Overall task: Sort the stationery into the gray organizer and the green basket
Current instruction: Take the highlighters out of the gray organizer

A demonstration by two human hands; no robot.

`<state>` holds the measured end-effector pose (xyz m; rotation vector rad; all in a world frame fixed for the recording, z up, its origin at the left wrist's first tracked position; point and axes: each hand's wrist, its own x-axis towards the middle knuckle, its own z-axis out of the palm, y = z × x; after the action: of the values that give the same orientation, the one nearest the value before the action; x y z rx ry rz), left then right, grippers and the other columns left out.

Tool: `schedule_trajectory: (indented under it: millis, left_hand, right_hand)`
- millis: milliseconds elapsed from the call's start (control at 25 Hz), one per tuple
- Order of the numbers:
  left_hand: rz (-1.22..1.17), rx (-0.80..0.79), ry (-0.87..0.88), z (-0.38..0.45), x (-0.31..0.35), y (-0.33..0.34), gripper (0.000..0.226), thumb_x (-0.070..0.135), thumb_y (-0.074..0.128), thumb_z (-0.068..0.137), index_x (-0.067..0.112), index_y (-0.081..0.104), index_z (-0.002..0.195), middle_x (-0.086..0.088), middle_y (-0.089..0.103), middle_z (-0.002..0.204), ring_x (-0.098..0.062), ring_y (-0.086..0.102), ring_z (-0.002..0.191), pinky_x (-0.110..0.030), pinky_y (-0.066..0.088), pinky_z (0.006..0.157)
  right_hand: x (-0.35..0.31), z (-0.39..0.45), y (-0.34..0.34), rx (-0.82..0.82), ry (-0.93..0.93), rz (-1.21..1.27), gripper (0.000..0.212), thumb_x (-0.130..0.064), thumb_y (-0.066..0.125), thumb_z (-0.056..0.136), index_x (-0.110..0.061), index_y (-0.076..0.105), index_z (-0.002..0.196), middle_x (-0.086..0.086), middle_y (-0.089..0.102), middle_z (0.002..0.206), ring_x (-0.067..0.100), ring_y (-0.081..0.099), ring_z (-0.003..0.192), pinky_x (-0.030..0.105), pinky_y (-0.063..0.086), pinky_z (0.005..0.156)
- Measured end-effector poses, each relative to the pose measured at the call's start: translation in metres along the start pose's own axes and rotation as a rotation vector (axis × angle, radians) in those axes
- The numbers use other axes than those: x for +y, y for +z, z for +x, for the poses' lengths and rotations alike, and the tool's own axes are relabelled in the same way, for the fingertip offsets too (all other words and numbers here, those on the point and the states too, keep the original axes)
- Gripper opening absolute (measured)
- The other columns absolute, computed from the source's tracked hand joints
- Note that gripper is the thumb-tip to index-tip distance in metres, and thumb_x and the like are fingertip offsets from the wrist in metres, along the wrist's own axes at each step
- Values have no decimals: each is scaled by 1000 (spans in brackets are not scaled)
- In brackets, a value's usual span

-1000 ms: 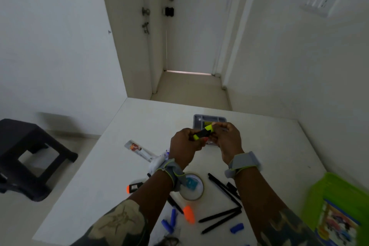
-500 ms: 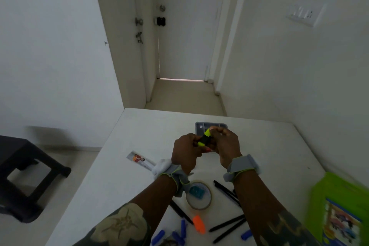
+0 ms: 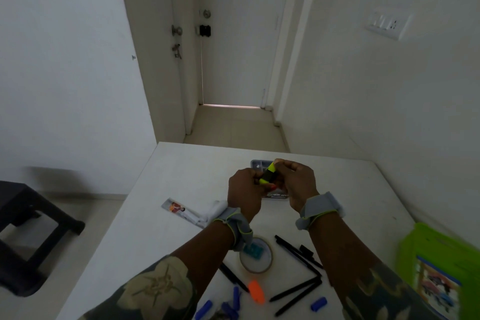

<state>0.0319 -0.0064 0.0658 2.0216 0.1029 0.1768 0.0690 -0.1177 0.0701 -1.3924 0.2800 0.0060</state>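
A yellow and black highlighter (image 3: pixel 269 174) is held up above the white table between both hands, tilted with its yellow tip upward. My left hand (image 3: pixel 245 192) grips its lower end and my right hand (image 3: pixel 296 182) pinches its upper part. The gray organizer (image 3: pixel 257 164) lies flat right behind the hands, mostly hidden by them. The green basket (image 3: pixel 426 249) stands at the table's right front with a picture book (image 3: pixel 439 286) in it. Black pens (image 3: pixel 298 291), blue caps (image 3: pixel 319 303), an orange highlighter cap (image 3: pixel 256 291) and a tape roll (image 3: pixel 255 258) lie near my forearms.
A long printed packet (image 3: pixel 181 210) and a white object (image 3: pixel 215 212) lie left of my left wrist. A black stool (image 3: pixel 28 228) stands on the floor to the left. Walls enclose the table on the right; a corridor with doors lies beyond.
The highlighter has turned from nearly level to tilted upright between my hands. The camera has tipped upward, so the table items sit lower in view.
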Motion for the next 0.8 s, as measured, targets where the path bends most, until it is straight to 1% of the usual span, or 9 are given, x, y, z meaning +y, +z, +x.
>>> schedule_trajectory:
  millis: [160, 280, 360, 440, 520, 600, 640, 720, 800]
  left_hand:
    - [105, -4, 89, 1, 6, 1, 23, 25, 67, 82, 5, 70, 94, -15, 72, 88, -23, 64, 79, -28, 50, 75]
    - [241, -34, 181, 11, 10, 0, 25, 19, 54, 89, 4, 64, 105, -16, 70, 98, -28, 66, 90, -31, 51, 87]
    - [390, -68, 247, 14, 11, -3, 31, 23, 49, 93, 7, 56, 118, -14, 65, 111, -27, 61, 101, -28, 44, 86]
    - [477, -118, 277, 11, 10, -3, 31, 23, 43, 96, 7, 51, 121, -15, 61, 111, -28, 58, 105, -30, 42, 84]
    - [605, -39, 247, 5, 11, -7, 21, 20, 49, 91, 8, 54, 108, -13, 57, 83, -26, 64, 92, -31, 44, 71]
    - [652, 11, 292, 2, 10, -7, 24, 28, 70, 75, 12, 60, 90, -5, 57, 61, -16, 66, 60, -22, 44, 51]
    - [652, 27, 322, 4, 7, -6, 30, 30, 71, 74, 11, 60, 94, -4, 63, 67, -17, 65, 55, -22, 44, 48]
    - [619, 3, 338, 6, 9, -7, 37, 27, 63, 82, 7, 55, 112, -10, 66, 89, -26, 66, 63, -28, 50, 52]
    - [671, 23, 393, 9, 10, -7, 35, 22, 73, 71, 10, 61, 100, -7, 68, 81, -22, 66, 57, -24, 51, 48]
  right_hand:
    - [1, 1, -5, 14, -8, 2, 18, -3, 58, 87, 6, 63, 101, 10, 64, 75, 17, 64, 59, 18, 55, 47]
    - [1, 0, -8, -13, 9, 90, 17, -6, 53, 91, 4, 61, 103, 12, 64, 77, 10, 66, 51, 17, 55, 48]
    - [-5, 2, -5, -16, 25, 111, 13, -7, 54, 91, 2, 62, 90, 11, 66, 68, 12, 65, 46, 21, 55, 46]
    - [-12, 6, 2, -49, 34, 45, 16, -10, 59, 88, -2, 64, 76, 13, 67, 64, 20, 65, 49, 29, 58, 52]
    - [-17, 8, 7, -68, 28, -41, 16, -13, 62, 86, -4, 65, 74, 15, 65, 71, 27, 62, 59, 37, 57, 67]
    - [-20, 11, 8, -51, 13, -75, 16, -14, 62, 86, -3, 64, 75, 14, 64, 72, 26, 60, 61, 36, 56, 68]
    - [-21, 12, 7, -40, 13, -81, 17, -14, 62, 86, -3, 64, 74, 14, 63, 72, 26, 60, 60, 34, 55, 66]
    - [-23, 14, 5, -37, 22, -79, 17, -14, 61, 86, -3, 64, 73, 14, 63, 71, 26, 60, 58, 33, 56, 62]
    - [-24, 12, 7, -37, 52, -51, 18, -10, 61, 86, -2, 63, 71, 14, 63, 69, 24, 62, 55, 29, 58, 55]
